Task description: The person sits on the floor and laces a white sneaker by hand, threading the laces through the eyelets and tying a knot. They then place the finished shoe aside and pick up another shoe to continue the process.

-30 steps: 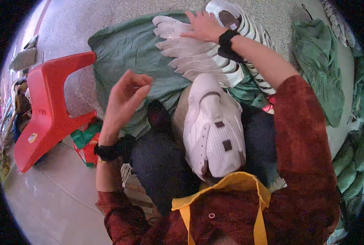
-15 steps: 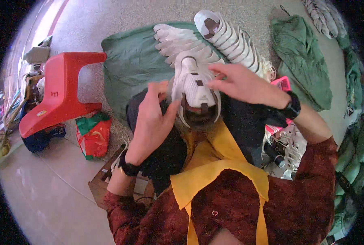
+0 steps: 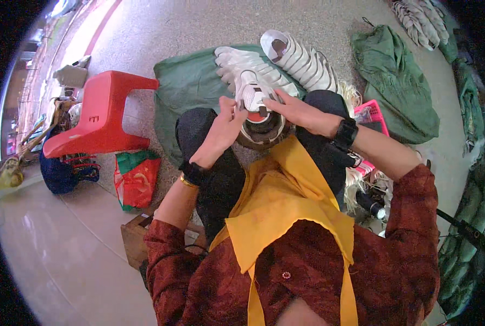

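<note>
A white and grey shoe upper point(image 3: 252, 98) with a reddish patch lies between my hands, above my lap, its dark opening toward me. My left hand point(image 3: 223, 130) grips its left edge, thumb and fingers closed together there. From the other side my right hand point(image 3: 305, 114) has its fingers closed on the right edge. Just beyond, a fanned row of white shoe uppers point(image 3: 245, 58) rests on a green cloth point(image 3: 185, 76). To its right, another overlapping row of shoe uppers point(image 3: 302, 60) lies on the floor. A yellow apron point(image 3: 286, 217) covers my lap.
On the left stand a red plastic chair point(image 3: 98, 114) and a red and green bag point(image 3: 136, 179). A wooden box point(image 3: 134, 239) sits by my left leg. At right are a pink basket point(image 3: 373, 114), bundled white cords point(image 3: 354, 187) and a green sack point(image 3: 397, 81).
Both hands have closed in on the shoe upper's sides; before, their fingers were raised and spread around it. The reddish patch on the upper now shows more. The view has shifted slightly.
</note>
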The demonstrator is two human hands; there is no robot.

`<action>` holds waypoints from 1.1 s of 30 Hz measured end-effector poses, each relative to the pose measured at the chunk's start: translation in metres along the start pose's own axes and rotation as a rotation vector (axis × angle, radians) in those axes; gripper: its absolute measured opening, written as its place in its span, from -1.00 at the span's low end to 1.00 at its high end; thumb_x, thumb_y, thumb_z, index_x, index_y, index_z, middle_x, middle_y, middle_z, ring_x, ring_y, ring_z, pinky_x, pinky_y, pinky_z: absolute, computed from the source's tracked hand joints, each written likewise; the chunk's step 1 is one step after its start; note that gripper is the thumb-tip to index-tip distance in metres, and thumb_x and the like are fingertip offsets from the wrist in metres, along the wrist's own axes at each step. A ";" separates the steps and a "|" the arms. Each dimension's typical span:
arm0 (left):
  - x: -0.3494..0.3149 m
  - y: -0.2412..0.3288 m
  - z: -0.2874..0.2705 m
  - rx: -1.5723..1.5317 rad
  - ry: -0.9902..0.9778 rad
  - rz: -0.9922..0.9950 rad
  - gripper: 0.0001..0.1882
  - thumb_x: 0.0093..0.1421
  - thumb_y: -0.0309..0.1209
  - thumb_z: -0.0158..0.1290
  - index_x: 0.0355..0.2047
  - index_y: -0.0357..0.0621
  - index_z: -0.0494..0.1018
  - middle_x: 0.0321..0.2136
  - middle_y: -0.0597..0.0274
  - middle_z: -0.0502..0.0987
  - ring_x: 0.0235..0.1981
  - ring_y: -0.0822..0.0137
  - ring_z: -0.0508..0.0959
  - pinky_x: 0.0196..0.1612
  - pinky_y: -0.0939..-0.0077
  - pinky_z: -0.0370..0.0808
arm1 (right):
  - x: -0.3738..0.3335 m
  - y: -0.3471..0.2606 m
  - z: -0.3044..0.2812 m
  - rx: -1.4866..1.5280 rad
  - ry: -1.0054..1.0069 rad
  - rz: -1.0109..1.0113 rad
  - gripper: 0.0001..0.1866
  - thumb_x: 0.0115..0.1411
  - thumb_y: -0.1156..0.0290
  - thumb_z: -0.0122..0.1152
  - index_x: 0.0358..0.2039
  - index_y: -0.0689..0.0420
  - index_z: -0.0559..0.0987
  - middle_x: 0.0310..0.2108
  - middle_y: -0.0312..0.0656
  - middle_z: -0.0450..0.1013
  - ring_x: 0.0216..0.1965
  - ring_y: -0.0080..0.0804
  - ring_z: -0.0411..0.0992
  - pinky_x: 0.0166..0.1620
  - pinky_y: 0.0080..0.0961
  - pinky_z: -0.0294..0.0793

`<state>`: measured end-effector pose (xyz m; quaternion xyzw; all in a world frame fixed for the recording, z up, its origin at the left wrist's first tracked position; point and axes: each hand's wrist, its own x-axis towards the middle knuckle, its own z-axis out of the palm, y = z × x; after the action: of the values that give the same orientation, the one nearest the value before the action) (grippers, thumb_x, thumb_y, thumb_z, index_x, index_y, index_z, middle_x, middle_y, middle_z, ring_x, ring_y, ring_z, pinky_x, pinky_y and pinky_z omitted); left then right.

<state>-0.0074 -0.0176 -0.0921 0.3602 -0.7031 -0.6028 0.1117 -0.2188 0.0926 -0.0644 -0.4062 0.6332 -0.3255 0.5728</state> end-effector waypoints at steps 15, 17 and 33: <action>-0.037 0.028 0.028 0.780 0.321 0.541 -0.52 0.04 -0.59 0.10 -0.02 -0.34 0.22 -0.21 -0.30 0.43 -0.17 -0.34 0.47 -0.15 -0.10 0.43 | -0.025 0.011 0.038 -0.716 0.376 -0.298 -0.30 0.26 0.22 0.23 0.18 0.50 0.21 -0.16 0.41 0.44 -0.07 0.34 0.43 0.00 -0.02 0.47; -0.038 0.033 0.028 0.833 0.355 0.528 -0.55 0.02 -0.59 0.13 -0.07 -0.34 0.27 -0.23 -0.28 0.42 -0.17 -0.32 0.47 -0.15 -0.07 0.44 | -0.029 0.007 0.038 -0.779 0.409 -0.303 -0.31 0.22 0.23 0.27 0.16 0.48 0.25 -0.17 0.33 0.44 -0.05 0.28 0.42 0.01 -0.05 0.46; -0.041 0.027 0.026 0.538 0.420 0.466 -0.77 0.03 -0.64 0.09 -0.26 -0.26 0.39 -0.34 -0.07 0.42 -0.32 -0.15 0.50 -0.28 0.08 0.47 | -0.035 -0.005 0.042 -1.075 0.378 -0.740 -0.22 -0.13 0.47 0.40 0.19 0.15 0.38 0.16 -0.03 0.27 0.06 0.07 0.29 0.14 -0.16 0.39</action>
<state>-0.0035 0.0292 -0.0625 0.3232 -0.8602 -0.2695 0.2882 -0.1765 0.1231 -0.0493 -0.7604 0.6158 -0.2053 0.0216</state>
